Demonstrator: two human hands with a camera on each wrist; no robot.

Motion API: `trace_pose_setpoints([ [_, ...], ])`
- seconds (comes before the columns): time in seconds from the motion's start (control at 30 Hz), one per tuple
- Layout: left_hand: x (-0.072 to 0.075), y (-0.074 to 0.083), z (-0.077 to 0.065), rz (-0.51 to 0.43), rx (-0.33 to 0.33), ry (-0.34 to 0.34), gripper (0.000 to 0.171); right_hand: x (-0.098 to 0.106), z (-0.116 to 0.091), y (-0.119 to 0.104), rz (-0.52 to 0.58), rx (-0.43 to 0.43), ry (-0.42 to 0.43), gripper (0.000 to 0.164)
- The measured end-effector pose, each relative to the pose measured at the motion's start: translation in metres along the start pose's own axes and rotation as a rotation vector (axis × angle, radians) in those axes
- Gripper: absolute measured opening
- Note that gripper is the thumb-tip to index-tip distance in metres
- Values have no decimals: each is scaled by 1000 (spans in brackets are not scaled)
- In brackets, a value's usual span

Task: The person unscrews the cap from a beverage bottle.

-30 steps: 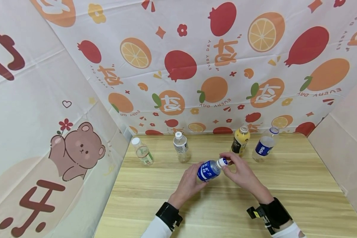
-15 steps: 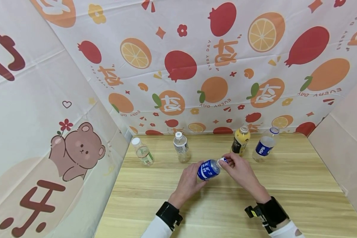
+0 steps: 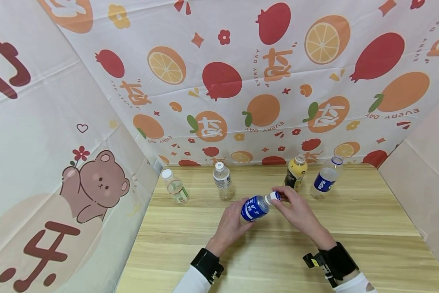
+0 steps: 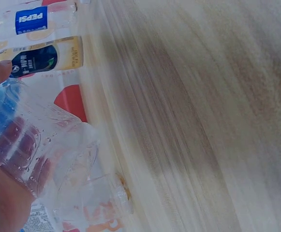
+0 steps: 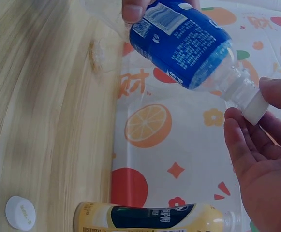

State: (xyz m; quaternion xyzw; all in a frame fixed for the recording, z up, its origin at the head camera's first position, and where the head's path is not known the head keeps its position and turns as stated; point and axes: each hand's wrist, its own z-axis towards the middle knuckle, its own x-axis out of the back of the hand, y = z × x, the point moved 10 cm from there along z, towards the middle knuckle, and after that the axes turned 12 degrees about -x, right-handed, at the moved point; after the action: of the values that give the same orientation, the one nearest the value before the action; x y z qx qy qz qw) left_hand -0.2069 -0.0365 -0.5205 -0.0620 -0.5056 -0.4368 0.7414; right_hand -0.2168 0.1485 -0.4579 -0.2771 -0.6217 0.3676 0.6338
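Note:
My left hand (image 3: 228, 224) grips a clear plastic bottle (image 3: 254, 208) with a blue label, tilted above the table with its neck to the right. At its mouth is a white cap (image 3: 275, 196), which my right hand (image 3: 298, 211) pinches between thumb and fingers. In the right wrist view the thumb lies along one side of the cap (image 5: 255, 108), with curled fingers under the other. The left wrist view shows the bottle's clear, wet lower part (image 4: 38, 135) against the left palm.
Behind the hands stand a yellow bottle (image 3: 295, 173) and a Pepsi bottle (image 3: 326, 178). Further left are a clear bottle (image 3: 223, 182) with a white cap and a green-labelled bottle (image 3: 175, 187). A loose white cap (image 5: 20, 212) lies on the wooden table (image 3: 190, 248). A fruit-print cloth (image 3: 190, 93) hangs behind.
My right fingers close over the cap and turn, then shift back so more of it shows. The bottle has moved slightly left in my left hand.

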Motion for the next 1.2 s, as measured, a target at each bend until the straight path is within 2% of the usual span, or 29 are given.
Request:
trace_pose_setpoints([
  [0.23, 1, -5, -3, -33, 30, 9, 90, 2, 0, 11, 25, -26, -14, 38],
  [0.57, 2, -19, -11, -112, 121, 6, 86, -12, -3, 44, -103, 13, 10, 38],
  [0.83, 2, -20, -14, -110, 117, 21, 87, -32, -10, 74, -201, -55, -20, 41],
  [1.2, 1, -20, -15, -113, 118, 18, 87, -48, -12, 85, -371, 35, 27, 38],
])
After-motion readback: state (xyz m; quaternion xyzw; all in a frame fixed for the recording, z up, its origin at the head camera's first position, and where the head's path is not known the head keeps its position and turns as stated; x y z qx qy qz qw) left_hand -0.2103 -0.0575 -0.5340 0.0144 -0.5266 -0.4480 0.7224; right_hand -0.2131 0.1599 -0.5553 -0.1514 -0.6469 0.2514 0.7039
